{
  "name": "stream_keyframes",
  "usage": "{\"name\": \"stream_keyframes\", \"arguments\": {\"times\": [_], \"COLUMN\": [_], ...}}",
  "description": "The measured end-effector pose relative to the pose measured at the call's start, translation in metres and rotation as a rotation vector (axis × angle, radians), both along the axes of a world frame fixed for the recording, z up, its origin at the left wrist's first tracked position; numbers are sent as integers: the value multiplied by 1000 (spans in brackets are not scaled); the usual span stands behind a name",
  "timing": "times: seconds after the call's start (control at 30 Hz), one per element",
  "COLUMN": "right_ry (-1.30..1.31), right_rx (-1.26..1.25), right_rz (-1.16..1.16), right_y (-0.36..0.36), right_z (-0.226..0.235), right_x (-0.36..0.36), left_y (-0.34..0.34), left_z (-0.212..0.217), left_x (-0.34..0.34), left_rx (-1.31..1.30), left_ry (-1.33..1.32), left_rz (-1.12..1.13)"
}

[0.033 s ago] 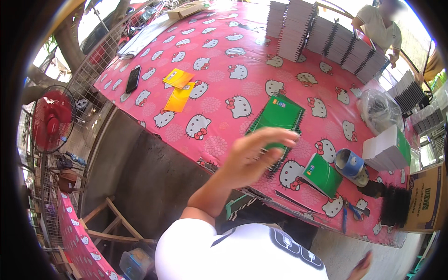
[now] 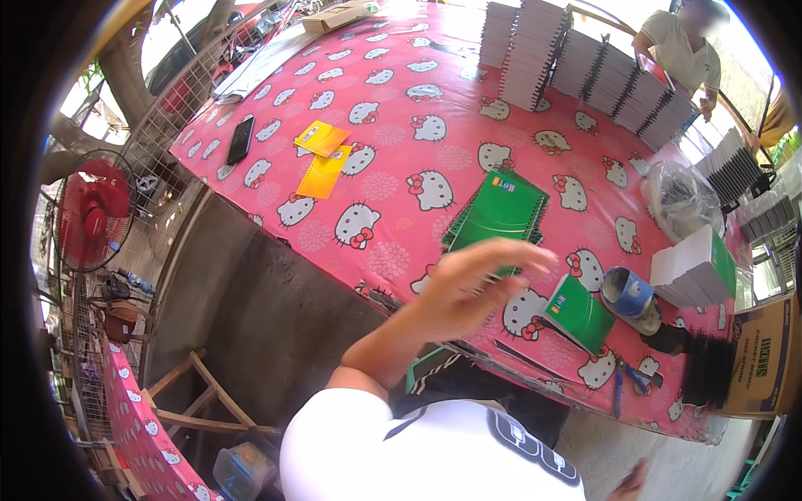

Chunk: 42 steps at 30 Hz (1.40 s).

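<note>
My left hand [image 2: 472,280] hovers over the near edge of a table covered in a pink cartoon-cat cloth [image 2: 455,159]. Its fingers are spread and it holds nothing. Just beyond the fingertips lies a green spiral notebook [image 2: 499,209], flat on the cloth. A second green notebook [image 2: 578,313] lies to the right of the hand, beside a blue tape roll [image 2: 631,294]. Only a sliver of my right hand [image 2: 632,483] shows at the lower edge, too little to tell its state.
Stacks of spiral notebooks [image 2: 535,50] line the far side, where another person [image 2: 681,50] stands. Yellow and orange covers [image 2: 322,159] and a black phone [image 2: 240,139] lie at left. A white pad stack [image 2: 689,269], plastic bag [image 2: 681,199], cardboard box [image 2: 764,355] and red fan [image 2: 92,213] are nearby.
</note>
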State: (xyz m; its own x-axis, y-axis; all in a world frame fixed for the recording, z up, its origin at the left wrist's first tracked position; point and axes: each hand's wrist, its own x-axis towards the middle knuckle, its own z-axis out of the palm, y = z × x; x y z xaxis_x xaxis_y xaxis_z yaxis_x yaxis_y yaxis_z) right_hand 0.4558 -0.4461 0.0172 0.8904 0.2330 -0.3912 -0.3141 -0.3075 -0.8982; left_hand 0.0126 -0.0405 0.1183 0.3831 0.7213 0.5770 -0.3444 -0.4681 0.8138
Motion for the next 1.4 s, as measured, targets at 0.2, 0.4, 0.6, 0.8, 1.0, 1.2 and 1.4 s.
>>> {"name": "stream_keyframes", "arguments": {"times": [0.2,0.4,0.6,0.8,1.0,1.2,1.4], "right_ry": [280,256,282,274,268,277,273], "right_rx": [158,202,229,243,238,237,227], "right_rz": [159,148,120,50,25,-2,2], "right_y": [115,143,146,134,129,123,126], "right_z": [-52,-49,-59,-59,-60,-65,-64], "right_x": [-127,-147,-155,-164,-167,-166,-165], "left_y": [-49,-146,-233,-290,-323,-281,-257], "left_z": [-3,-83,-187,-267,-269,-177,-152], "left_x": [89,204,241,257,267,235,240], "left_rx": [-129,-164,395,438,768,890,512], "left_ry": [6,375,742,659,772,930,1206], "left_rz": [-802,-1156,-1371,-1297,-1351,-1286,-1274]}}
